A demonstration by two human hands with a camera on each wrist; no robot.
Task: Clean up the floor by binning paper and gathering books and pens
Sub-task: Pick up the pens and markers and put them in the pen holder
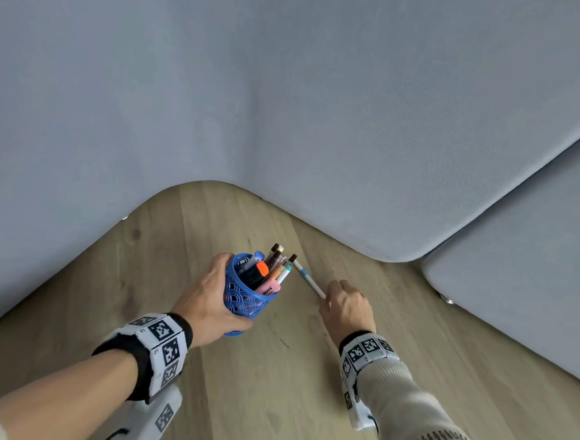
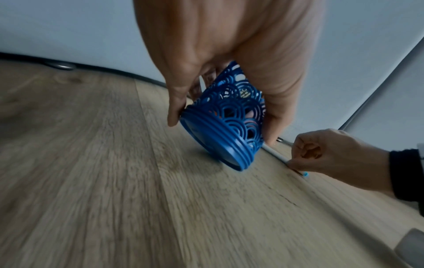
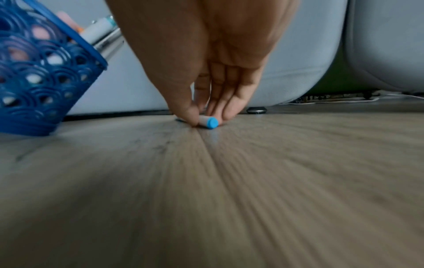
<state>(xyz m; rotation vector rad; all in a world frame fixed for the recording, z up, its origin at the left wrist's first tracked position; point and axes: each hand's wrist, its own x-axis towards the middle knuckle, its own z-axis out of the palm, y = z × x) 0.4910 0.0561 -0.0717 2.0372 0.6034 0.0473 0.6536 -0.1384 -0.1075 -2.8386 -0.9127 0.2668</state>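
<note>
On the floor (image 1: 270,390) near the sofa (image 1: 323,119) base lay a pen (image 1: 309,279), long axis diagonal, blue-capped end toward the person. Right hand (image 1: 347,306) pinched that end, thumb against fingertips (image 3: 226,112). Left hand (image 1: 207,300) gripped the cup (image 1: 245,299), tilted, base edge on floor, mouth toward the sofa.
</note>
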